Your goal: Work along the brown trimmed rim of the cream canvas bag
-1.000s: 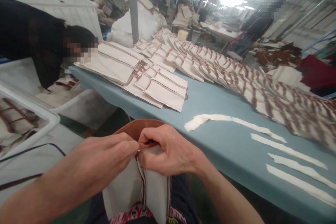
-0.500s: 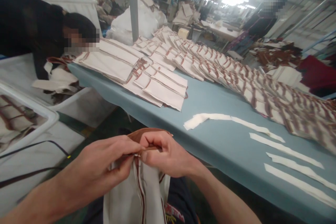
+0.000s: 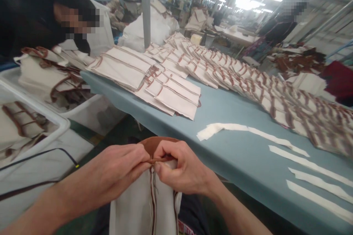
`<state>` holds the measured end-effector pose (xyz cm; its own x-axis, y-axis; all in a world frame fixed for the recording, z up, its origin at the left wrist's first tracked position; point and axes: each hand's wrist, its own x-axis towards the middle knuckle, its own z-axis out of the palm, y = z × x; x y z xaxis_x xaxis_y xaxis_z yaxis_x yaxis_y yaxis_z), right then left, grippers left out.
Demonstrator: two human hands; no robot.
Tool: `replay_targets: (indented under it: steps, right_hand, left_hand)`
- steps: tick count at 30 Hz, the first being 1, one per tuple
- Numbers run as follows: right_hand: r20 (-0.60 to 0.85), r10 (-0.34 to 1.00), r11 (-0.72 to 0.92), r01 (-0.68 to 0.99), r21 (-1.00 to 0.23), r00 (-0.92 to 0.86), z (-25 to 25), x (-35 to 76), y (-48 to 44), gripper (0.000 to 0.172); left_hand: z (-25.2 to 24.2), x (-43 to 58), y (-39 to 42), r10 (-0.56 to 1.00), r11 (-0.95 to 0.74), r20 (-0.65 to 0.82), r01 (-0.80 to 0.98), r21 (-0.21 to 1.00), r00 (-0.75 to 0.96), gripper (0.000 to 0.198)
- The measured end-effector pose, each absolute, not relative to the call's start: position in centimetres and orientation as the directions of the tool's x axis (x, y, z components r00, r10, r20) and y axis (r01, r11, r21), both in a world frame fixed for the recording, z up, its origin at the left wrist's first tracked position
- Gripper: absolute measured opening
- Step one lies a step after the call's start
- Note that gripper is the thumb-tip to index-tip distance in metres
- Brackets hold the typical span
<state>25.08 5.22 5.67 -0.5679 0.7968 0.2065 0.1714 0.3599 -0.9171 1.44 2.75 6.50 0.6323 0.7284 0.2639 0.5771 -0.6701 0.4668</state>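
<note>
My left hand and my right hand meet at the bottom centre, both pinching the top edge of a cream cloth bag with brown trim. The bag hangs down over my lap, and its brown strap arches just above my fingers. A brown stripe runs down the bag's middle below my thumbs. The blue table begins just beyond my hands.
Rows of flat cream bags with brown trim cover the table's far side, and a separate stack lies near its left end. White cloth strips lie at the right. White bins with bags stand left, where a person in black leans over.
The bag has been pulled a little higher and straighter between my hands. The person at the left has risen and lifted a bundle of bags out of the bin.
</note>
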Motion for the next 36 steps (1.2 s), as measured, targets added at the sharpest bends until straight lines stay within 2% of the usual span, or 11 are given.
replay_targets:
  steps: [4, 6, 11, 13, 16, 19, 22, 27, 31, 34, 36]
  right_hand:
    - [0.188, 0.771, 0.322, 0.118, -0.939, -0.609, 6.2, 25.0, 4.6, 0.017]
    - [0.198, 0.778, 0.360, 0.165, -0.918, -0.597, 6.6, 25.0, 4.0, 0.017]
    - [0.276, 0.748, 0.507, 0.252, -0.825, -0.603, 6.9, 25.6, 3.3, 0.015]
    - [0.273, 0.751, 0.491, 0.233, -0.839, -0.601, 6.8, 25.8, 3.0, 0.017]
    - [0.181, 0.791, 0.381, 0.240, -0.893, -0.584, 6.7, 26.2, 2.7, 0.017]
    - [0.069, 0.776, 0.289, 0.256, -0.922, -0.626, 6.8, 26.8, 2.5, 0.023]
    - [-0.002, 0.723, 0.249, 0.263, -0.932, -0.691, 7.4, 27.4, 2.5, 0.037]
    - [-0.085, 0.713, 0.135, 0.256, -0.957, -0.696, 7.2, 27.2, 3.0, 0.063]
    - [-0.175, 0.666, -0.031, 0.208, -0.978, -0.725, 5.8, 26.3, 3.3, 0.072]
    - [-0.131, 0.657, 0.025, 0.195, -0.981, -0.743, 5.5, 25.9, 3.5, 0.073]
    - [-0.079, 0.672, 0.101, 0.197, -0.975, -0.736, 5.7, 25.7, 3.7, 0.072]
  left_hand:
    - [6.9, 2.1, 2.3, 0.788, -0.573, 0.279, 0.489, 0.657, 0.549, 0.022]
    - [7.6, 2.5, 2.1, 0.827, -0.491, 0.213, 0.482, 0.726, 0.521, 0.018]
    - [8.5, 3.2, 2.0, 0.842, -0.380, 0.096, 0.458, 0.804, 0.531, 0.028]
    - [8.3, 3.4, 2.0, 0.830, -0.331, 0.096, 0.348, 0.877, 0.549, 0.029]
    - [7.9, 3.7, 1.7, 0.819, -0.217, 0.124, 0.103, 0.971, 0.560, 0.024]
    - [7.7, 3.6, 1.4, 0.803, -0.140, 0.120, -0.011, 0.990, 0.583, 0.026]
    - [7.5, 3.2, 1.2, 0.764, -0.169, 0.167, -0.057, 0.984, 0.623, 0.030]
    - [6.9, 2.6, 1.6, 0.788, -0.310, 0.233, 0.039, 0.950, 0.570, 0.035]
    - [7.4, 2.2, 1.7, 0.795, -0.347, 0.238, 0.096, 0.933, 0.558, 0.044]
    - [8.1, 1.9, 1.6, 0.791, -0.305, 0.179, 0.122, 0.945, 0.585, 0.048]
    - [8.4, 1.7, 1.5, 0.792, -0.291, 0.143, 0.162, 0.943, 0.593, 0.040]
